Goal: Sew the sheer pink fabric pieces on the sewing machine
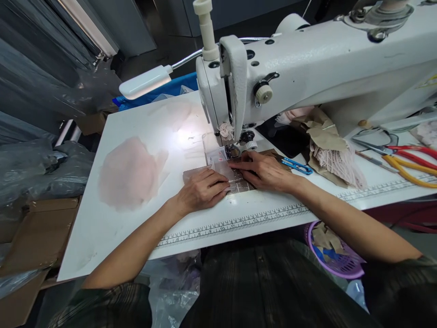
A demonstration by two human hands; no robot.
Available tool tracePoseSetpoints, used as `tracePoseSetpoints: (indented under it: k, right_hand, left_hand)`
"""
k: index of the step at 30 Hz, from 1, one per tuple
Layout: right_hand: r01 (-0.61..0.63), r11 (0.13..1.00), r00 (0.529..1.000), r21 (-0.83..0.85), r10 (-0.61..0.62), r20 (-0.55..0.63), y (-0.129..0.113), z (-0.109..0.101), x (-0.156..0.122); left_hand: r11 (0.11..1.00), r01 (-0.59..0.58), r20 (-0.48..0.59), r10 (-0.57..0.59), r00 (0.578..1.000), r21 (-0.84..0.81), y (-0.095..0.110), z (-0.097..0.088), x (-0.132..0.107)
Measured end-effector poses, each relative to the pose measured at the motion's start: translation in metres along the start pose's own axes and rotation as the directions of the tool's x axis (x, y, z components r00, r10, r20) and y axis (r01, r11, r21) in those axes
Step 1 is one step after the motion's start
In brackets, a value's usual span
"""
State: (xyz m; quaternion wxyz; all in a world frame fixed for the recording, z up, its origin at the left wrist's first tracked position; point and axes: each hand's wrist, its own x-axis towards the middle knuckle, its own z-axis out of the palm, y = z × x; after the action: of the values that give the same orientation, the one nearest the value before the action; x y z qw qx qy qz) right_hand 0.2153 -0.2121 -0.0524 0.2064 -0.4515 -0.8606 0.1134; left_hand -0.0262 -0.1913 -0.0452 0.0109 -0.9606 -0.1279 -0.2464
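Note:
The white sewing machine (300, 68) stands over the table, its presser foot (232, 149) low above a piece of pale sheer fabric (221, 171). My left hand (204, 190) lies on the left part of this fabric, its fingers bent and pressed together at the edge. To the right of the foot, my right hand (266, 172) has its thumb and fingers closed at the fabric's other side. Under and beside the hands shows a brown, line-marked sheet (244, 186). The fingertips' exact grip is partly hidden.
Left on the white table (85, 237) lies a pile of pink tulle (131, 175). Blue thread snips (297, 166) are close to my right hand. Farther right are a bundle of pleated trim (336, 159) and scissors (406, 166). A purple basket (353, 269) stands below the table edge.

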Motion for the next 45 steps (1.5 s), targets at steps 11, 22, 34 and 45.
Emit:
tracePoseSetpoints:
  k: [11,22,34,45]
  right_hand:
    - [0.083,0.997,0.996,0.004,-0.083,0.016,0.003,-0.001,-0.003]
    - [0.095,0.995,0.995,-0.02,-0.095,-0.012,0.003,0.001,-0.004]
    - [0.168,0.985,0.984,0.042,-0.17,0.049,-0.004,-0.006,-0.008]
    - [0.204,0.979,0.979,0.021,-0.204,0.002,-0.007,-0.003,-0.008]
  left_hand:
    - [0.997,-0.009,-0.02,0.011,1.0,0.073,0.0,-0.003,0.001]
    - [0.993,-0.03,-0.063,0.037,0.997,0.11,0.0,-0.002,0.003]
    - [0.996,0.036,-0.001,-0.036,0.999,0.076,0.004,-0.005,0.001]
    - [0.991,0.137,0.091,-0.137,0.986,-0.002,-0.025,-0.018,0.002]
